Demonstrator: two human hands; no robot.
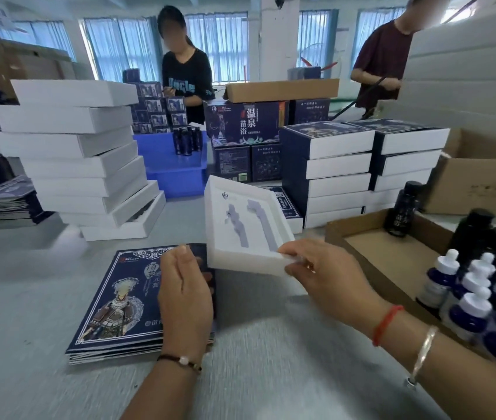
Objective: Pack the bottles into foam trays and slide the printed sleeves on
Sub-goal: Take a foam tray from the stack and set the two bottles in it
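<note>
Right hand point(325, 275) pinches the tilted foam tray point(245, 228) by its near corner; left hand point(184, 294), fingers relaxed, rests on the sleeve stack point(113, 301).

Right hand point(325, 269) fingers pinching, left hand point(184, 294) flat, fingers straight

This is a packing workshop, a hand-assembly line for boxed cosmetics. Beyond the fingers point(289, 256), stacks of white trays point(79, 153) and finished sleeved boxes point(328, 165) rise on a long grey bench point(28, 313). Just under the left-hand fingers lies a pile of flat printed sleeves point(119, 304); to the right of the right-hand fingers, a cardboard carton point(371, 237) holds rows of bottles point(471, 310). Across the bench, two other workers point(187, 77) stand beside a blue bin point(177, 174) and printed shipping boxes point(243, 124), under curtained windows point(119, 47).
</note>
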